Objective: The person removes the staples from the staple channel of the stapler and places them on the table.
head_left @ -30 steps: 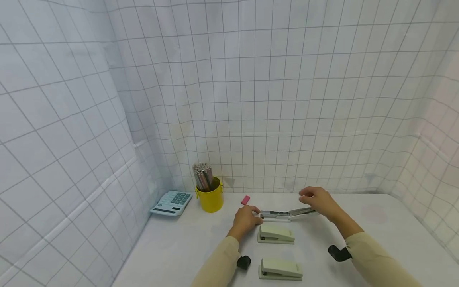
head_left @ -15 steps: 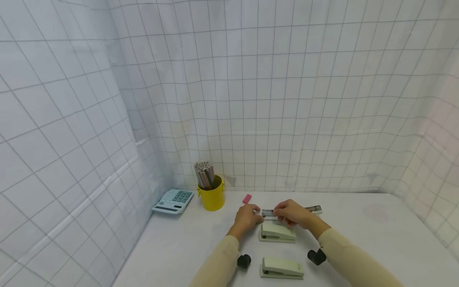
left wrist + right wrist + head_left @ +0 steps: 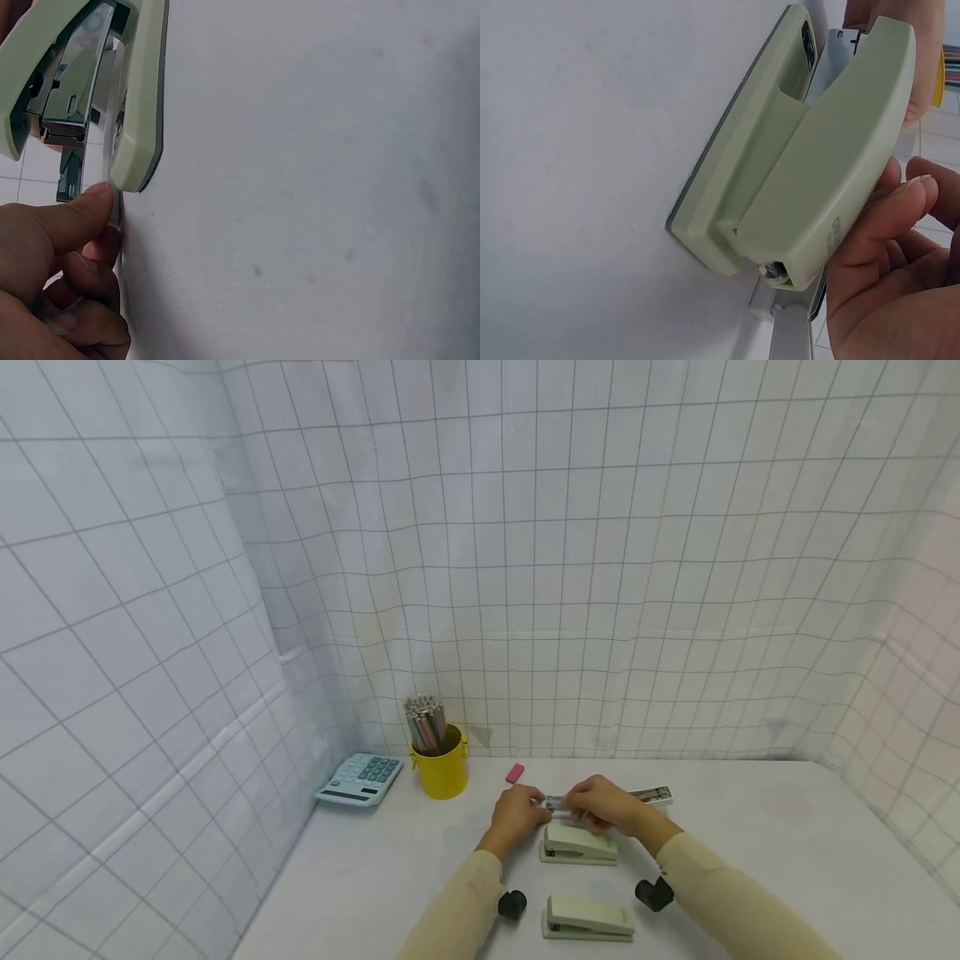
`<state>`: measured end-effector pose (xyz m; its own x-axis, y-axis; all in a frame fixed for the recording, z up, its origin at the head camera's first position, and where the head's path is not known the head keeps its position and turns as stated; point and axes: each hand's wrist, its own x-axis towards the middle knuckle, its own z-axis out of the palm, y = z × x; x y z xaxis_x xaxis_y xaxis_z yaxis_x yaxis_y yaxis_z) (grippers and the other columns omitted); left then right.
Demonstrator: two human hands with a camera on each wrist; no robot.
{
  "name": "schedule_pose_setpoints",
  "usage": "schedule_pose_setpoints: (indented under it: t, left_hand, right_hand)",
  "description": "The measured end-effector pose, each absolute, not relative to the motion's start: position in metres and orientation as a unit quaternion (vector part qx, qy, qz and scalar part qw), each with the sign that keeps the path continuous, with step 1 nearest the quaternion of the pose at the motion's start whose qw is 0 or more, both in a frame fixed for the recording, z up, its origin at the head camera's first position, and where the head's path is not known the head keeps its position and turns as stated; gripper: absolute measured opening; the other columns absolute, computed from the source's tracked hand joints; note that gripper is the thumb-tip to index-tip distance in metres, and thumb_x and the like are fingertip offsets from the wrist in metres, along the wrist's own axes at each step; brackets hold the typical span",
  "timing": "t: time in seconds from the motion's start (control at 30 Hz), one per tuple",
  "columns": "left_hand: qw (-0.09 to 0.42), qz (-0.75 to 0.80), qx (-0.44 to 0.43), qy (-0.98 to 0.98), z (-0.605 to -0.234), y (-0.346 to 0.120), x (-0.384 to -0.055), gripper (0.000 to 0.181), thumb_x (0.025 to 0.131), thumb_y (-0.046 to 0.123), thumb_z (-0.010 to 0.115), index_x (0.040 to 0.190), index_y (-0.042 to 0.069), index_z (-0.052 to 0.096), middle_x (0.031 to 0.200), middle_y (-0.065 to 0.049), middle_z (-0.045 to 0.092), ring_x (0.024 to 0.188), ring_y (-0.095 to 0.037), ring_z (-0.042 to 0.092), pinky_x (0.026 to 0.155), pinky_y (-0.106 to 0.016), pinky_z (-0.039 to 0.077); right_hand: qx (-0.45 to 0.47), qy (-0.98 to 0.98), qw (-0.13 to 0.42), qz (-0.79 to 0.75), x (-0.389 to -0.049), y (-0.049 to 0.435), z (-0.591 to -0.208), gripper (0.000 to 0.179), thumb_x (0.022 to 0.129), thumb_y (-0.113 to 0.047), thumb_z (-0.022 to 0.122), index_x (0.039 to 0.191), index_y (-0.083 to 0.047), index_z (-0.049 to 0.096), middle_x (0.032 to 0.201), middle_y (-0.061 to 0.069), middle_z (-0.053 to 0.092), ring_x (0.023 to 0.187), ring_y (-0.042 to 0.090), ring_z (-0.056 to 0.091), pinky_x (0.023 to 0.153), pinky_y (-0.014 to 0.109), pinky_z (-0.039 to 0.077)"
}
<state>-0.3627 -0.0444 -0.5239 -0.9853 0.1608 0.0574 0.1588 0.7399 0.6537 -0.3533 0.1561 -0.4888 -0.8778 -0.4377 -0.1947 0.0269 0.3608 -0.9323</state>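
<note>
A white and grey stapler lies at the back of the row with its top arm swung back to the right. My left hand holds this stapler's front end; in the left wrist view the thumb lies at the base's tip and the other fingers curl. My right hand bends over the stapler's staple channel, its fingertips hidden. Nearer me stands a pale green stapler, which in the right wrist view partly blocks the right fingers.
A second green stapler stands nearer the front. A pink eraser lies behind my left hand. Farther left are a yellow bucket of pencils and a light blue calculator. White gridded cloth walls the table.
My right hand has moved left from beside the swung-back arm to over the staple channel, and stays there since half a second ago. My left hand has kept its hold.
</note>
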Motion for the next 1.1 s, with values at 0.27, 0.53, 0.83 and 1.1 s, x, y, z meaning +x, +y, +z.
schedule_pose_setpoints:
  t: [0.27, 0.53, 0.83, 1.1]
  left_hand:
    - [-0.002, 0.346, 0.085, 0.934, -0.5235, -0.0444, -0.3634, 0.025, 0.081, 0.017, 0.085, 0.102, 0.007, 0.077, 0.083, 0.000, 0.070, 0.074, -0.015, 0.058, 0.072, -0.035, 0.050]
    - [0.001, 0.338, 0.076, 0.938, -0.5250, -0.0426, -0.3650, 0.024, 0.080, 0.018, 0.085, 0.100, 0.008, 0.077, 0.082, 0.000, 0.068, 0.074, -0.016, 0.058, 0.071, -0.036, 0.049]
    - [-0.003, 0.342, 0.074, 0.937, -0.5220, -0.0417, -0.3650, 0.024, 0.079, 0.018, 0.086, 0.099, 0.008, 0.077, 0.079, 0.001, 0.068, 0.071, -0.015, 0.057, 0.070, -0.035, 0.048]
    - [0.004, 0.341, 0.074, 0.937, -0.5213, -0.0421, -0.3639, 0.024, 0.080, 0.017, 0.086, 0.099, 0.007, 0.077, 0.079, 0.001, 0.068, 0.072, -0.014, 0.058, 0.070, -0.035, 0.049]
  right_hand:
    - [-0.091, 0.744, 0.245, -0.615, -0.3533, 0.1539, -0.4881, 0.031, 0.100, -0.018, 0.060, 0.109, 0.012, 0.064, 0.072, 0.000, 0.061, 0.050, 0.004, 0.045, 0.048, 0.020, 0.042]
    - [-0.055, 0.720, 0.253, -0.644, -0.3529, 0.1546, -0.4881, 0.036, 0.100, -0.014, 0.058, 0.123, 0.015, 0.058, 0.072, -0.003, 0.065, 0.051, 0.000, 0.047, 0.047, 0.016, 0.042]
    - [-0.013, 0.723, 0.237, -0.649, -0.3539, 0.1472, -0.4833, 0.025, 0.097, -0.012, 0.058, 0.106, 0.010, 0.064, 0.069, -0.002, 0.063, 0.051, 0.001, 0.047, 0.046, 0.015, 0.039]
    - [-0.007, 0.704, 0.226, -0.673, -0.3529, 0.1459, -0.4846, 0.023, 0.096, -0.005, 0.058, 0.108, 0.014, 0.061, 0.068, -0.001, 0.065, 0.052, 0.001, 0.053, 0.047, 0.015, 0.043]
